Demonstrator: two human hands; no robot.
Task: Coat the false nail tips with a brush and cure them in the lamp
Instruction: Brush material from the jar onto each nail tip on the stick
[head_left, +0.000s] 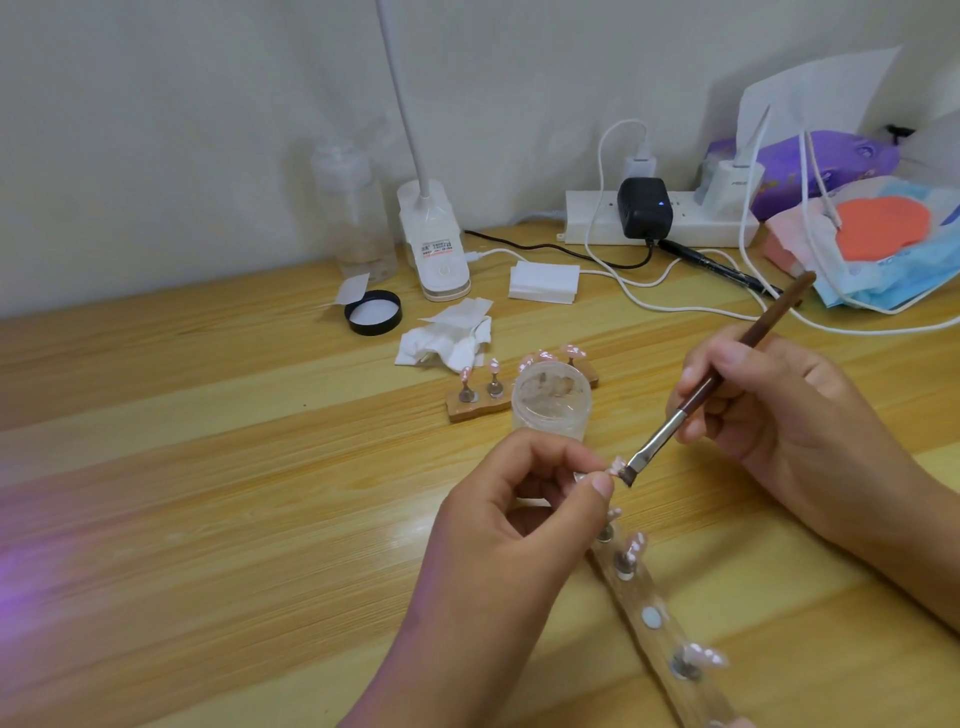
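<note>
Right hand (769, 405): brush (722, 379) on nail tip (618, 465) | jar (550, 405) behind

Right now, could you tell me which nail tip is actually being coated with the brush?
The nail tip pinched in the left hand, touched by the brush; the others sit on their wooden holders untouched.

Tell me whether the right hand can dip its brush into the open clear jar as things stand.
Probably yes: the clear plastic jar stands uncapped just behind the brown-handled brush in the right hand, with nothing between; its black lid lies far off.
</note>
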